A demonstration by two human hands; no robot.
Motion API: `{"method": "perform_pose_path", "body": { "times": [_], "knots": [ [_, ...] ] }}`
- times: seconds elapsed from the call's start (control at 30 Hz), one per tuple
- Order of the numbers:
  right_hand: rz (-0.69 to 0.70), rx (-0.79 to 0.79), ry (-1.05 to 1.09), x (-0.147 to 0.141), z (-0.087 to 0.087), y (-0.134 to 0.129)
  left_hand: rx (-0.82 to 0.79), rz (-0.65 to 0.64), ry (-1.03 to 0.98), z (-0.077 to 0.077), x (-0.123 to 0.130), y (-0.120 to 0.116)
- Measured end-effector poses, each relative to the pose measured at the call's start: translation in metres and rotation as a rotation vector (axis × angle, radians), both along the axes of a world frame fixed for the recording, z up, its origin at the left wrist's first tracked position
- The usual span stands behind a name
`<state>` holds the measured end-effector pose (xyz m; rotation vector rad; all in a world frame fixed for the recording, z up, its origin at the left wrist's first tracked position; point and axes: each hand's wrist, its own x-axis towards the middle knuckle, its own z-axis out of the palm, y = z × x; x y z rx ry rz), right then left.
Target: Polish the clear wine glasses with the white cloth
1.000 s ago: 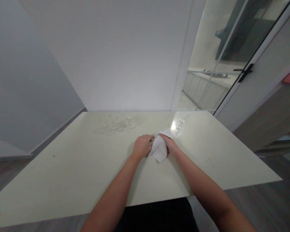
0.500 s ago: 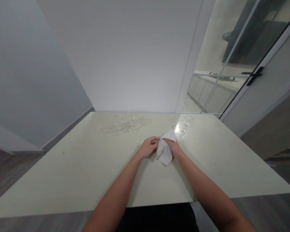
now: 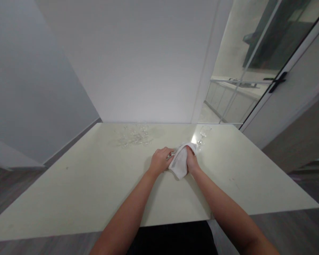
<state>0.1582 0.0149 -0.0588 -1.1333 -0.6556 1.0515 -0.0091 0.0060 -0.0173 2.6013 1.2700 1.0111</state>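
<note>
Near the middle of the table, my left hand (image 3: 160, 161) is closed around a clear glass (image 3: 171, 154). Only a small shiny part of it shows between the fingers; the rest is hidden by the hand and the cloth. A white cloth (image 3: 180, 164) is draped against the glass and hangs down toward the tabletop. My right hand (image 3: 192, 161) grips this cloth from the right, its fingers partly covered by the folds. Both hands are close together, just above the table.
Several clear stemmed glasses (image 3: 135, 135) stand in a group at the back left of the cream table (image 3: 95, 184). One wine glass (image 3: 204, 134) stands alone at the back right, beyond my right hand. A white panel (image 3: 143, 71) rises behind the table's far edge.
My left hand has turned, its back now more upward, and a shiny part of the glass shows. The cloth has shifted and opened at its top around my right hand.
</note>
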Motion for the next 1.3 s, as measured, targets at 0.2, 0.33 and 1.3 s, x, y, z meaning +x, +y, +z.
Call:
{"method": "perform_pose_path", "body": {
  "times": [0.2, 0.33, 1.3],
  "knots": [
    [0.068, 0.191, -0.190, 0.002, 0.009, -0.006, 0.011, 0.012, 0.096, -0.002, -0.002, 0.004],
    [0.039, 0.176, -0.146, -0.002, 0.015, -0.008, 0.174, 0.080, 0.172, 0.004, 0.004, -0.001],
    [0.124, 0.241, -0.297, 0.005, 0.024, -0.018, -0.618, -0.080, -0.309, 0.007, 0.013, -0.002]
  ]
}}
